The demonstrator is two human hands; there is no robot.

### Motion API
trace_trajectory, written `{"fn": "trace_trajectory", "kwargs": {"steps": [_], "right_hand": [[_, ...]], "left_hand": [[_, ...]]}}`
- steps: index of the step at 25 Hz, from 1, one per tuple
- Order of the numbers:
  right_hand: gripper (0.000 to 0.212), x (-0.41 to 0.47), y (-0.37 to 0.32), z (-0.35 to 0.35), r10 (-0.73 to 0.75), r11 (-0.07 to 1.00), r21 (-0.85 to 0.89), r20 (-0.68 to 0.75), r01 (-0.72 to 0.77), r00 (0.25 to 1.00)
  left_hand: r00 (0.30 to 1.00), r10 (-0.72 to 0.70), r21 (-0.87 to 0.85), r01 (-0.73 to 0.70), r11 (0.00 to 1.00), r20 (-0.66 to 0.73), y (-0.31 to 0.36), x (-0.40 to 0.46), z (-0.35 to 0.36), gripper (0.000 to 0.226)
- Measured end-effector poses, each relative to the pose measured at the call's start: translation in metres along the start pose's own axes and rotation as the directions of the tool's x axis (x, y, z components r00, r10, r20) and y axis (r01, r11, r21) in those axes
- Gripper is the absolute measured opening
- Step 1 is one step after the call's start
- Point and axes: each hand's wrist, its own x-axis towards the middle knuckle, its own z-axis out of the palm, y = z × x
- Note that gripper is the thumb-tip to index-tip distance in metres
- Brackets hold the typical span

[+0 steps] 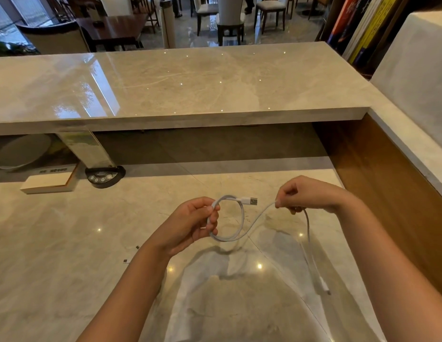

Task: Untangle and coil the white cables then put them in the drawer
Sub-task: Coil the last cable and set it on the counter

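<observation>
White cable (242,227) — my left hand (190,224) grips its one loop, right hand (305,193) at three o'clock pinches the tail — slack grip could spring it open.

Restaurant reception — marble counter (190,80), dining chairs (269,11) beyond

We count one white cable (242,227) held up between two hands, left hand (190,224) and right hand (306,195). We see two small plug ends (126,261) on the marble desk (67,243), plus one round button device (104,176).
</observation>
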Motion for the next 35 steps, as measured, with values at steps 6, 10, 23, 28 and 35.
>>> {"fn": "trace_trajectory", "kwargs": {"steps": [6, 10, 23, 28, 35], "right_hand": [[0.017, 0.01, -0.055, 0.036, -0.119, 0.968, -0.252, -0.425, 0.009, 0.897], [0.027, 0.004, -0.064, 0.062, -0.293, 0.948, -0.236, -0.388, 0.214, 0.874], [0.025, -0.003, -0.038, 0.136, -0.46, 0.882, -0.331, -0.461, 0.334, 0.759], [0.023, -0.006, 0.0, 0.139, -0.607, 0.786, -0.501, -0.516, 0.362, 0.604], [0.011, -0.008, 0.009, 0.119, 0.019, 0.998, 0.062, -0.536, 0.017, 0.844]], "left_hand": [[0.986, -0.053, 0.143, 0.076, 0.987, -0.158, -0.012, 0.006, 0.017, 0.02], [0.953, -0.015, 0.045, 0.03, 0.999, -0.302, -0.018, 0.009, 0.019, 0.019], [0.949, 0.0, -0.275, -0.092, 0.957, -0.316, -0.02, 0.016, 0.019, 0.022], [0.911, 0.034, -0.469, -0.242, 0.849, -0.41, -0.016, 0.021, 0.008, 0.025], [0.957, 0.076, -0.476, -0.208, 0.854, -0.281, -0.026, 0.016, 0.016, 0.018]]}}
